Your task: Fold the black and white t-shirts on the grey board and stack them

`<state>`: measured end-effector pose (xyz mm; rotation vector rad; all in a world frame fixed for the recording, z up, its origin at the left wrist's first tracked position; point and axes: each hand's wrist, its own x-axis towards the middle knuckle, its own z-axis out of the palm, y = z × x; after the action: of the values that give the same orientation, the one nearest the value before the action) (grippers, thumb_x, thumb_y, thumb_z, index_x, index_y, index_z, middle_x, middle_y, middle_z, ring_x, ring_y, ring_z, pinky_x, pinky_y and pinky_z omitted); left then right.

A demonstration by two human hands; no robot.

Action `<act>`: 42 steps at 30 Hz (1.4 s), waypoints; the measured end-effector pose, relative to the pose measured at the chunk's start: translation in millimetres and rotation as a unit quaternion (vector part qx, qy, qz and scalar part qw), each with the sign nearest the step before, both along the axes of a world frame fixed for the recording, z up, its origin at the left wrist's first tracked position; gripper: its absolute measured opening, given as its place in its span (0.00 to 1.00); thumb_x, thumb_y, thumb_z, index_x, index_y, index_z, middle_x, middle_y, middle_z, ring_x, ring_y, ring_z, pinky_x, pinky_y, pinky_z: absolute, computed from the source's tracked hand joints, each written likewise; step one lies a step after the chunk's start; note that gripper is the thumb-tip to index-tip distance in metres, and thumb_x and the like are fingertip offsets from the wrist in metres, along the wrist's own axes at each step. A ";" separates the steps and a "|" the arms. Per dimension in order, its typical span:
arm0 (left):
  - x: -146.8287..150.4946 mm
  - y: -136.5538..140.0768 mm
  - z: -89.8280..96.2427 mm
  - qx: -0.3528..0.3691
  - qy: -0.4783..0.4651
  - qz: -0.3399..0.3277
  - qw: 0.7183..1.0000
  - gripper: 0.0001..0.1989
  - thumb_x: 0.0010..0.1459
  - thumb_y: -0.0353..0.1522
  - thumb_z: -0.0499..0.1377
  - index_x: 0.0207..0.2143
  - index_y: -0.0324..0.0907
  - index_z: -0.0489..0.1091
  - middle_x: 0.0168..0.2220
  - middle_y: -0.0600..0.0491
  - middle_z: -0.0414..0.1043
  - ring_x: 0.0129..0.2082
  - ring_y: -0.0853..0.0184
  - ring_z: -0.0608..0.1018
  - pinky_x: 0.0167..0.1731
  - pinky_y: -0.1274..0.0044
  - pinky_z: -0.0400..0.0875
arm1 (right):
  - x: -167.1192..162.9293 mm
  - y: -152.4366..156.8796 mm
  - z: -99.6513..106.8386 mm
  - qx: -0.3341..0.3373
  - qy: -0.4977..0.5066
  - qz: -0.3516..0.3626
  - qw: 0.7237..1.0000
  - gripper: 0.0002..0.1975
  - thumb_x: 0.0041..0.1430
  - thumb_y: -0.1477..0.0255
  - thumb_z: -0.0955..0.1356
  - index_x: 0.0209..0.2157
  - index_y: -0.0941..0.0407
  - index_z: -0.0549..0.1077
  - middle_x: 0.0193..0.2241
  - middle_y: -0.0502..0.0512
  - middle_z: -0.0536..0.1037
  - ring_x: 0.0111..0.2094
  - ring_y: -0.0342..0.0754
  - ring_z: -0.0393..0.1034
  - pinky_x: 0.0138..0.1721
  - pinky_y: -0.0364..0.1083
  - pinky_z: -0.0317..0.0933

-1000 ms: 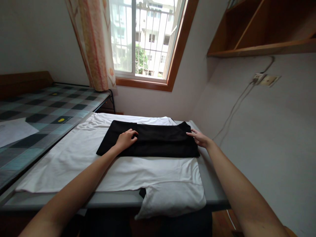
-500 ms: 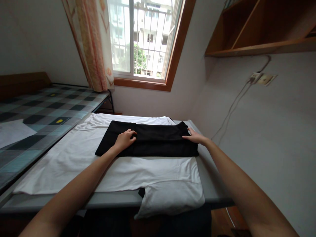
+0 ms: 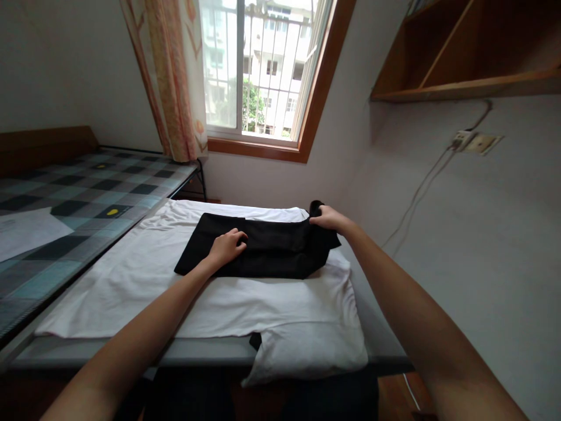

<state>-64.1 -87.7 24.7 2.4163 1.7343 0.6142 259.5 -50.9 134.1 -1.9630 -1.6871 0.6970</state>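
Note:
A folded black garment (image 3: 274, 237) lies in a long strip across a white T-shirt (image 3: 127, 269) spread out flat. My left hand (image 3: 228, 245) rests on top of the black cloth, left of its middle, with fingers bent and a gap between thumb and forefinger. At the far right corner my right hand (image 3: 328, 218) pinches the black garment and holds that end up off the T-shirt. The raised end bends over toward the left, its lower corner hanging loose. One T-shirt sleeve (image 3: 307, 351) drapes over the near edge of the grey surface (image 3: 210, 349).
On the left is a bed with a checked mattress (image 3: 127, 187) and a paper sheet (image 3: 30, 231). A curtain (image 3: 175, 82) hangs beside the barred window (image 3: 267, 70). A wooden shelf (image 3: 464, 88) and a socket with cables (image 3: 464, 140) are on the right wall.
My right hand has taken hold of the black garment's right end and lifted it up and leftward. My left hand stays in place on the cloth. The view has shifted slightly.

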 end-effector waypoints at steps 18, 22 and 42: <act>1.9 -1.3 1.0 -0.004 0.004 0.007 1.000 0.13 0.60 0.35 0.54 0.44 0.49 0.75 0.42 0.53 0.72 0.34 0.66 0.77 0.32 0.78 0.65 | -84.7 -21.6 -38.8 0.001 -0.014 0.153 0.988 0.17 0.59 0.55 0.68 0.34 0.56 0.72 0.22 0.51 0.74 0.19 0.43 0.70 0.23 0.41 0.64; 2.7 -3.3 2.8 -0.001 -0.002 0.008 1.000 0.13 0.62 0.38 0.53 0.44 0.48 0.75 0.41 0.53 0.72 0.34 0.67 0.77 0.31 0.79 0.65 | -68.3 -19.1 -45.7 0.114 -0.093 0.157 0.976 0.13 0.61 0.60 0.67 0.36 0.56 0.75 0.31 0.55 0.78 0.34 0.48 0.75 0.38 0.45 0.67; 72.3 85.1 24.0 -0.190 -0.160 0.021 0.968 0.19 0.56 0.44 0.59 0.29 0.35 0.74 0.34 0.41 0.78 0.41 0.51 0.78 0.40 0.70 0.70 | -36.4 -29.0 -125.1 0.272 -0.019 0.121 0.954 0.29 0.64 0.55 0.60 0.60 0.56 0.67 0.61 0.65 0.64 0.63 0.56 0.55 0.64 0.55 0.49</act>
<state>8.2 -2.6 48.7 1.9093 1.5996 0.5738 223.1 -79.9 9.0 -1.4080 -1.9099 0.2276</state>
